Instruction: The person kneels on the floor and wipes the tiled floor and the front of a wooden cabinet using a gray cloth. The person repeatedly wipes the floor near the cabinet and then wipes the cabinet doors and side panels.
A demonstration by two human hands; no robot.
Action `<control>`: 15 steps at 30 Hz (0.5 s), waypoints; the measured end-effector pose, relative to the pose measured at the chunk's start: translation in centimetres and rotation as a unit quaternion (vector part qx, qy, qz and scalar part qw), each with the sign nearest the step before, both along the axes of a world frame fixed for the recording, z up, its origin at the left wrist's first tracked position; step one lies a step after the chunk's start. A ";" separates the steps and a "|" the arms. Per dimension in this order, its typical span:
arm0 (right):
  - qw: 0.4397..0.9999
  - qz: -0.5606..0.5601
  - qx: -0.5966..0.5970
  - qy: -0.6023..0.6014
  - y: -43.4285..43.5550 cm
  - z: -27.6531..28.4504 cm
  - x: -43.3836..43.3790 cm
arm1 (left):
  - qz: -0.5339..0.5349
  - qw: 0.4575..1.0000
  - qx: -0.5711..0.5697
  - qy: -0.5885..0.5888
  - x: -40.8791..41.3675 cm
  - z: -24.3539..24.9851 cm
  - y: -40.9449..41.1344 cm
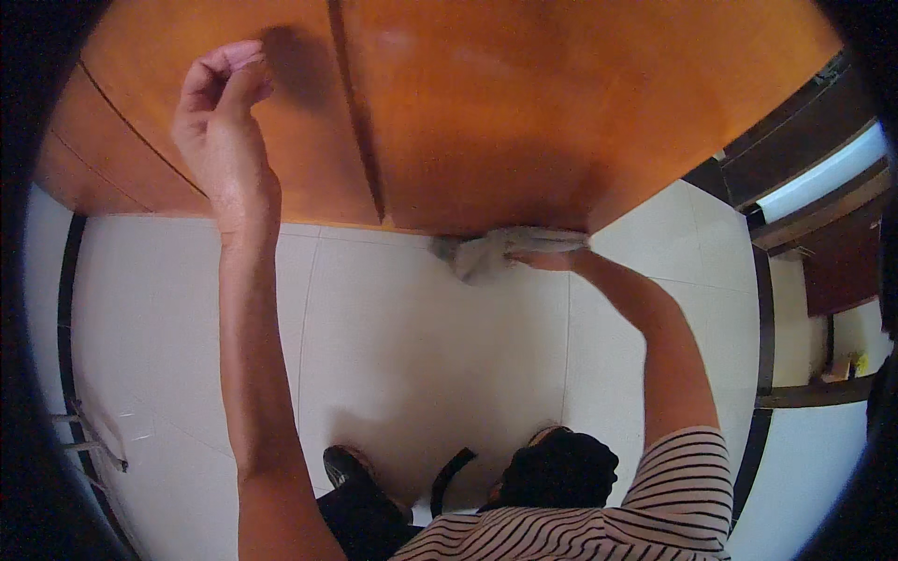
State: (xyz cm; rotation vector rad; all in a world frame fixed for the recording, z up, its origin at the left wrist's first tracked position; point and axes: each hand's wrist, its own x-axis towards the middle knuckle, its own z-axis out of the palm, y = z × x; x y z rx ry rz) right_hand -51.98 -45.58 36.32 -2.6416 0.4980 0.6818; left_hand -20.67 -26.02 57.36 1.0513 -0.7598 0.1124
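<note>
My left hand (226, 112) is raised in front of an orange-brown wooden cabinet door (295, 161). Its fingers curl in towards the thumb, and I see nothing held in them. A dark shadow falls on the wood beside the fingertips; whether they touch the door I cannot tell. Lower and to the right, my right hand (551, 260) grips a crumpled greyish cloth (484, 254). That cloth lies along the bottom edge of the wooden front, where it meets the pale floor tiles (435, 336), and it partly covers the hand.
A dark vertical gap (356, 112) divides the wooden panels. My shoe (344, 466) and dark-clothed knee (561, 470) are below, with a black strap (449, 480) between my legs. Dark-trimmed doorway framing (765, 329) stands at right. A thin-legged object (105, 445) is at far left.
</note>
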 end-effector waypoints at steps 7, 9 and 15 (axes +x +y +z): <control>0.942 0.120 -0.313 0.026 -9.2 3.8 -17.3 | -0.068 0.992 0.082 -0.064 -3.9 -2.4 -2.9; 0.886 0.142 -0.441 0.008 -11.4 4.6 -20.8 | -0.101 0.985 0.112 -0.087 -5.8 -4.4 -3.5; 0.883 -0.346 -0.138 -0.286 -7.9 5.8 -24.1 | -0.428 0.797 0.422 -0.055 -16.9 -15.4 -3.8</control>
